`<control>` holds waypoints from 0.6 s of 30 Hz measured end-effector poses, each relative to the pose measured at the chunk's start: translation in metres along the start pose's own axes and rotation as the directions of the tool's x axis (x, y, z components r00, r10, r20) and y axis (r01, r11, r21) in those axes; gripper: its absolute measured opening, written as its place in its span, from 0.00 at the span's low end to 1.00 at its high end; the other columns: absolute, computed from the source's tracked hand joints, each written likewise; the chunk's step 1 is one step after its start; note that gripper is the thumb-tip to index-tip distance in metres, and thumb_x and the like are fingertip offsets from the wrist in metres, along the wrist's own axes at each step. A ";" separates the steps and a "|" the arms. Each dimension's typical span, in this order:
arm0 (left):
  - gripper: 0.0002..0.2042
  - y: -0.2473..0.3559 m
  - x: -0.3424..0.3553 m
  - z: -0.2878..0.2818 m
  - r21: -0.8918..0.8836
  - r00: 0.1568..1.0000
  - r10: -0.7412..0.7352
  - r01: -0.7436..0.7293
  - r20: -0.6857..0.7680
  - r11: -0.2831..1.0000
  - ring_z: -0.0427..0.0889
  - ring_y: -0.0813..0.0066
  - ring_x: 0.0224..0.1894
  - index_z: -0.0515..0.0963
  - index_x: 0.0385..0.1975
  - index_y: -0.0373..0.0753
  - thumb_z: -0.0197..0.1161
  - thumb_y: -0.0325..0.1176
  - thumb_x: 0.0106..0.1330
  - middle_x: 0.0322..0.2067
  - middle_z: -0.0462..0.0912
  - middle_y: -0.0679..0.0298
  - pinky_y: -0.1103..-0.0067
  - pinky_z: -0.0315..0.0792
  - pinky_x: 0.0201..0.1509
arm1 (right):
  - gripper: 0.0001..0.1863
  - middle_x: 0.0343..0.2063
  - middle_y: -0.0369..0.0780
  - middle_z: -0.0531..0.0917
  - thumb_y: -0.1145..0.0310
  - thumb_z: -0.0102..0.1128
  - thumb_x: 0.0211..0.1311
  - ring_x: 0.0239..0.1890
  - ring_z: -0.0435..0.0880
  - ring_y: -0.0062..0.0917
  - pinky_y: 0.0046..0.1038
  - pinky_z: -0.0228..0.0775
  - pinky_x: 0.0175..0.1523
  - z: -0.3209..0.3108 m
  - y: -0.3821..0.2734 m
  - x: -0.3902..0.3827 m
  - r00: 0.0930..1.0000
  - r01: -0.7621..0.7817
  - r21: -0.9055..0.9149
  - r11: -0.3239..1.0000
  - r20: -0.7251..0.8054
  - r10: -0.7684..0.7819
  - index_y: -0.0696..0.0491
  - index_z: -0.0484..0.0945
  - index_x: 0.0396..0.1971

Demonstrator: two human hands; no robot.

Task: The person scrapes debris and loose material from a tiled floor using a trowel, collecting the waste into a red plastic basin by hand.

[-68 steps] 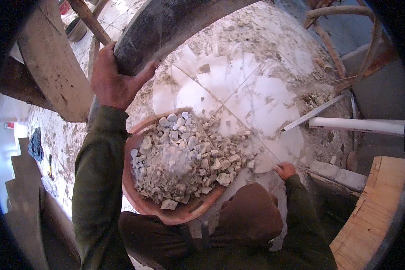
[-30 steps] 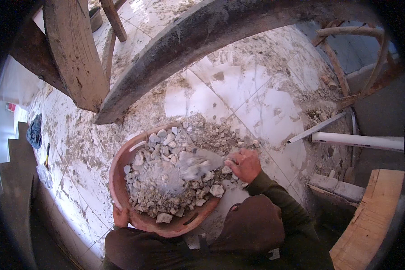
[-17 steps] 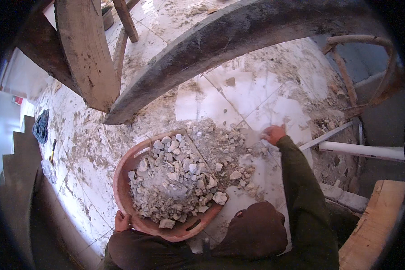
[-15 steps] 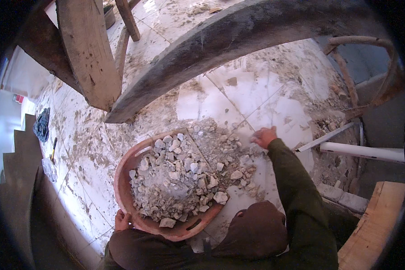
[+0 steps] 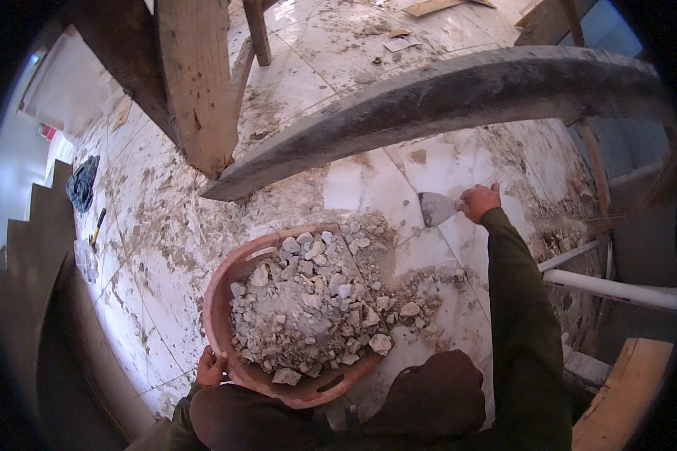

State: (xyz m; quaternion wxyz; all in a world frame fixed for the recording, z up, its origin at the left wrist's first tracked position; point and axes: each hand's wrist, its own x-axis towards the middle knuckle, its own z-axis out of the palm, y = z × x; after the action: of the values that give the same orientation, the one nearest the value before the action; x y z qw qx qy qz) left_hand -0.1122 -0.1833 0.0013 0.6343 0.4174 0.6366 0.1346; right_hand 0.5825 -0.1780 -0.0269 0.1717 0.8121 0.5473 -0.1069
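My right hand (image 5: 481, 203), arm stretched forward, is closed round the handle of a scraper (image 5: 436, 208). Its wide, dusty blade points left over the pale tiled floor. On the near left, the fingers of my left hand (image 5: 210, 367) grip the rim of a reddish tub (image 5: 220, 301). The tub has a slotted handle at its near side and holds a heap of broken rubble (image 5: 301, 316). Chunks and dust spill past its right side onto the tiles, where a loose pile of debris (image 5: 421, 301) lies between the tub and my right arm.
A long wooden beam (image 5: 429, 113) crosses above the floor ahead, beside an upright timber (image 5: 197, 90). A white pipe (image 5: 617, 289) and a wooden board (image 5: 624, 395) stand at the right. A dark bag (image 5: 83, 183) and a yellow-and-black tool (image 5: 97, 227) lie at the left.
My right hand has moved farther forward, away from the rubble, and the scraper's blade now shows plainly. My left hand stays on the tub's rim. The view has shifted slightly.
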 end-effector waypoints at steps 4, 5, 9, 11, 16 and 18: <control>0.18 -0.009 -0.002 -0.014 0.061 0.999 -0.032 0.032 0.011 0.998 0.76 0.70 0.33 0.60 0.47 0.36 0.53 0.38 0.62 0.36 0.73 0.57 0.73 0.78 0.27 | 0.11 0.33 0.39 0.77 0.56 0.56 0.49 0.40 0.75 0.32 0.42 0.56 0.47 -0.015 -0.040 0.036 0.992 0.005 0.030 1.000 -0.125 -0.002 0.45 0.79 0.29; 0.18 -0.010 -0.003 -0.015 0.053 0.999 -0.037 0.037 -0.002 0.998 0.76 0.70 0.33 0.60 0.47 0.36 0.53 0.38 0.62 0.36 0.73 0.57 0.73 0.78 0.27 | 0.09 0.34 0.40 0.76 0.60 0.55 0.49 0.40 0.74 0.33 0.40 0.60 0.46 -0.020 -0.061 0.043 0.978 0.047 0.015 0.999 -0.204 -0.043 0.46 0.79 0.29; 0.18 -0.011 -0.004 -0.017 0.098 0.999 -0.035 0.036 -0.015 0.995 0.75 0.74 0.32 0.60 0.46 0.36 0.54 0.38 0.62 0.35 0.73 0.58 0.76 0.76 0.31 | 0.06 0.33 0.43 0.75 0.69 0.51 0.48 0.38 0.75 0.35 0.37 0.67 0.37 -0.052 -0.163 0.059 0.870 0.321 -0.139 0.937 -0.347 -0.350 0.50 0.77 0.25; 0.18 -0.014 0.000 -0.015 0.115 0.998 0.058 -0.060 0.019 0.992 0.75 0.75 0.32 0.61 0.46 0.35 0.54 0.38 0.62 0.35 0.73 0.58 0.77 0.74 0.32 | 0.08 0.30 0.45 0.77 0.70 0.49 0.49 0.35 0.77 0.34 0.35 0.69 0.30 -0.051 -0.208 0.070 0.867 0.331 -0.182 0.926 -0.330 -0.374 0.55 0.77 0.23; 0.15 -0.020 -0.004 -0.013 0.062 0.998 0.049 -0.047 -0.027 0.997 0.73 0.77 0.33 0.62 0.44 0.35 0.53 0.36 0.63 0.33 0.73 0.60 0.78 0.71 0.34 | 0.06 0.30 0.42 0.73 0.71 0.52 0.46 0.31 0.76 0.30 0.29 0.70 0.26 -0.020 -0.263 0.036 0.731 0.510 -0.214 0.833 -0.403 -0.551 0.55 0.76 0.20; 0.15 -0.033 0.000 -0.011 0.095 0.994 0.094 -0.088 -0.054 0.992 0.73 0.78 0.33 0.62 0.44 0.36 0.53 0.36 0.63 0.33 0.74 0.60 0.78 0.70 0.34 | 0.08 0.32 0.46 0.73 0.70 0.52 0.47 0.31 0.75 0.35 0.34 0.70 0.29 0.013 -0.241 0.015 0.747 0.587 0.026 0.809 -0.403 -0.529 0.60 0.73 0.19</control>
State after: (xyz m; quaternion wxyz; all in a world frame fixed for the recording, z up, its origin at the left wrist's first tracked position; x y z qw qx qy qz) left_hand -0.1346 -0.2002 -0.0201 0.5889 0.4707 0.6406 0.1458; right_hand 0.3653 -0.0882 -0.0833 -0.0384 0.6262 0.7779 -0.0367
